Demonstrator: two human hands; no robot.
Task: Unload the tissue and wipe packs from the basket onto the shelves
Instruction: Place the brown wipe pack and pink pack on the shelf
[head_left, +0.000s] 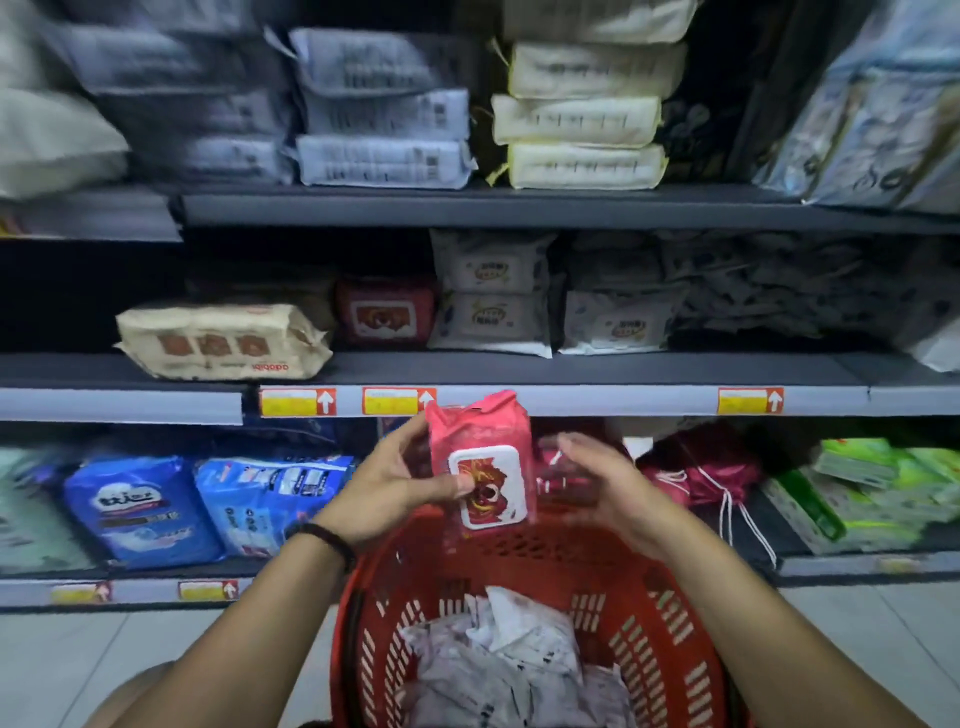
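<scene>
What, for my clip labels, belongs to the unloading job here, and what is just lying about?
Job: red wipe pack, left hand holding it, right hand, basket, white packs inside, middle shelf.
Lying about: blue packs, green packs, price tags.

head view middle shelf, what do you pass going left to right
beige pack → dark red pack → two stacked white packs → single white pack → blurred pile of grey packs
</scene>
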